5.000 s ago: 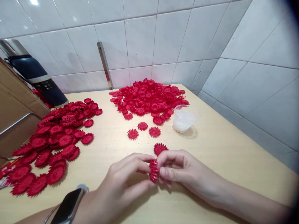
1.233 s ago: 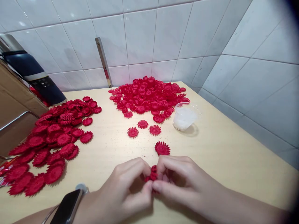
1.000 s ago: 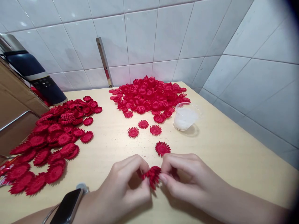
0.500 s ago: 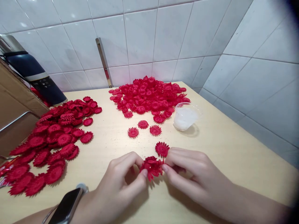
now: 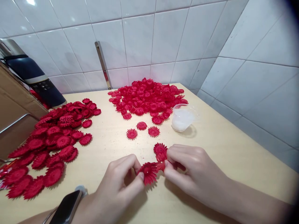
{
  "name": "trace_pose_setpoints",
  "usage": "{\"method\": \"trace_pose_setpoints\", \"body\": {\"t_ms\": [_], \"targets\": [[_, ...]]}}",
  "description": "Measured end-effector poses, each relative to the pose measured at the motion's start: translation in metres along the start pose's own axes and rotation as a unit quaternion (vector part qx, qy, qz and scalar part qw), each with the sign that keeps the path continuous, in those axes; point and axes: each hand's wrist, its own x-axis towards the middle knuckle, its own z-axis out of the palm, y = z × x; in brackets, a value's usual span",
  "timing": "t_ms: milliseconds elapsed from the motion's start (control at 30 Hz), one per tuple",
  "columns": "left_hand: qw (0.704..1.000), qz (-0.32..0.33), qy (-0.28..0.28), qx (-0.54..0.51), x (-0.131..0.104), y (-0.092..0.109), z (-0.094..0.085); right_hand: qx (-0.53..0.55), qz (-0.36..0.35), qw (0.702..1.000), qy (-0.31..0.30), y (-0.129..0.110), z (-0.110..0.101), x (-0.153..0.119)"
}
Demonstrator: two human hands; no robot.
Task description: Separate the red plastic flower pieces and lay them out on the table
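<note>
Near the front middle of the table, my left hand [image 5: 122,179] pinches a red fabric flower [image 5: 149,173] by its left edge, thumb in front. The flower faces up, with narrow pointed petals and a tiny pale dot near its centre. My right hand [image 5: 192,168] is closed, thumb against fingers, on a thin red petal piece [image 5: 160,165] that meets the flower's right side. Whether the two are joined I cannot tell. Just beyond the right fingertips lies a loose red flower [image 5: 159,148], partly overlapped by red petals.
A heap of red flower pieces [image 5: 147,96] lies by the tiled wall [image 5: 140,40]. Thicker red flowers [image 5: 53,137] pile up at left, by a cardboard box [image 5: 18,102] and a dark blue flask [image 5: 35,73]. A clear plastic cup [image 5: 182,119] holding something white stands at right.
The flower in my left hand has turned to show its face more openly. The red piece at my right fingertips now shows more, spread between the hands. The view has shifted slightly.
</note>
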Motion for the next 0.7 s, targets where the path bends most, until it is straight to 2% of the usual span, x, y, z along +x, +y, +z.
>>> {"method": "trace_pose_setpoints", "body": {"t_ms": [67, 167, 267, 400, 533, 700], "targets": [[1.000, 0.005, 0.021, -0.012, -0.001, -0.001, -0.002, -0.020, 0.014, 1.000, 0.013, 0.005, -0.003, 0.001], [0.998, 0.002, 0.053, -0.037, 0.001, -0.002, -0.003, -0.020, 0.094, 0.995, 0.035, 0.015, -0.010, 0.007], [0.998, -0.016, 0.033, -0.053, 0.006, -0.003, -0.002, 0.029, 0.160, 0.986, 0.025, 0.024, -0.014, 0.014], [0.999, -0.023, 0.024, -0.037, 0.007, -0.007, 0.000, 0.070, 0.193, 0.978, 0.034, 0.028, -0.012, 0.016], [0.999, -0.035, 0.023, -0.034, 0.006, -0.006, 0.000, 0.139, 0.138, 0.980, 0.034, 0.018, -0.006, 0.009], [0.999, -0.029, 0.016, -0.036, 0.005, -0.006, 0.001, 0.188, -0.017, 0.982, -0.027, -0.005, -0.002, -0.002]]}}
